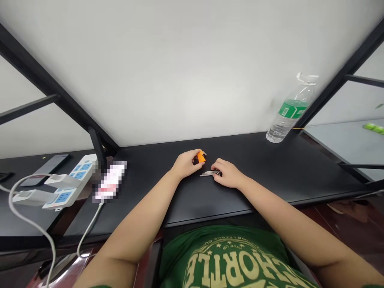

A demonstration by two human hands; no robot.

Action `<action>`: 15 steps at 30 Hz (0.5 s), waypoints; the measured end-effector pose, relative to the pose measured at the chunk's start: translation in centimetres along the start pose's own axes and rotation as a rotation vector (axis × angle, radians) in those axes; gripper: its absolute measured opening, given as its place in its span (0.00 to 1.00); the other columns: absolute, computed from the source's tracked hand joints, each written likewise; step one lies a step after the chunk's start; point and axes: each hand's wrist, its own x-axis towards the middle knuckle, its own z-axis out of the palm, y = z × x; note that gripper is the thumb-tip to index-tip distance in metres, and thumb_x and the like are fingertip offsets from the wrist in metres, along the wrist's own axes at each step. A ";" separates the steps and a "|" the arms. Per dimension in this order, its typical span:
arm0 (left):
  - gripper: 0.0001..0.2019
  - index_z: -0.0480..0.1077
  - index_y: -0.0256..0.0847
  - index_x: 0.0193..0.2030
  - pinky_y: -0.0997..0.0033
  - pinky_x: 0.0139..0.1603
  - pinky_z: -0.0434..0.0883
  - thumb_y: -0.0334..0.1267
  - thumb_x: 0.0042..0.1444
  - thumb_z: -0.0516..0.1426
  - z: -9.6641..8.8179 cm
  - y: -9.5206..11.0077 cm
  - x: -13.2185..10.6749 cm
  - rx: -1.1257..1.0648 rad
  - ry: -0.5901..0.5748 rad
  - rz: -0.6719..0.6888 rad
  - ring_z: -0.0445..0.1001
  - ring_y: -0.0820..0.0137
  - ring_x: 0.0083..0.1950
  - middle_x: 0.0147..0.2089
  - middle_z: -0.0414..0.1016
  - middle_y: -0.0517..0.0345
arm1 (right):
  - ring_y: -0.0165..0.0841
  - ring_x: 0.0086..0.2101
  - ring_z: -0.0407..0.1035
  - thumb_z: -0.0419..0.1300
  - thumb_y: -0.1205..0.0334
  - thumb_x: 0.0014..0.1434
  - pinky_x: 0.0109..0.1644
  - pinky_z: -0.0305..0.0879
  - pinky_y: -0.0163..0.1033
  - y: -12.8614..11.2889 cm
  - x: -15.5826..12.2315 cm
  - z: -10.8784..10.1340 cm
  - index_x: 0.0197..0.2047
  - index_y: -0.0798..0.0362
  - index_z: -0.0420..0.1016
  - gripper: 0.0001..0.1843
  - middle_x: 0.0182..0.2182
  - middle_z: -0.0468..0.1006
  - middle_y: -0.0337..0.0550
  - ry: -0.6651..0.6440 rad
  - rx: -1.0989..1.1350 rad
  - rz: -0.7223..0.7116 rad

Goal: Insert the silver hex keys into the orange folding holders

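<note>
My left hand [186,163] is closed around a small orange holder [201,156], its thumb and fingers on either side of it. Just to the right, my right hand [227,173] grips a bundle of several hex keys [209,173] by their bent ends. Their long silver shafts point left, towards the space below my left hand. The keys and the holder are apart. Both hands are low over the black desk [240,150], and my right fingers partly hide the short ends of the keys.
A large water bottle [291,114] with a green label stands at the back right, by the black frame. On the left lie a blurred-out phone [110,182] on a white cable, a white power strip [72,182] with plugged-in chargers, and a dark flat device [46,170].
</note>
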 end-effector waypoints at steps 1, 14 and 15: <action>0.17 0.78 0.45 0.56 0.70 0.46 0.77 0.42 0.60 0.63 0.0 -0.1 0.1 -0.008 0.006 0.002 0.79 0.69 0.42 0.48 0.83 0.57 | 0.34 0.37 0.68 0.63 0.66 0.63 0.45 0.63 0.42 0.0 0.0 0.0 0.45 0.51 0.78 0.07 0.41 0.74 0.43 0.000 -0.002 -0.001; 0.23 0.75 0.44 0.61 0.61 0.53 0.79 0.43 0.59 0.66 0.8 -1.3 0.4 0.062 0.024 0.037 0.81 0.62 0.48 0.53 0.83 0.52 | 0.31 0.33 0.67 0.63 0.67 0.62 0.41 0.65 0.39 0.8 0.5 -0.1 0.42 0.50 0.76 0.05 0.37 0.74 0.39 0.055 0.210 0.102; 0.23 0.75 0.44 0.61 0.60 0.54 0.78 0.43 0.59 0.66 0.8 -1.3 0.4 0.071 0.018 0.048 0.81 0.62 0.48 0.52 0.83 0.52 | 0.31 0.32 0.67 0.63 0.66 0.62 0.41 0.65 0.39 1.0 0.6 0.0 0.42 0.50 0.76 0.05 0.36 0.73 0.38 0.070 0.241 0.118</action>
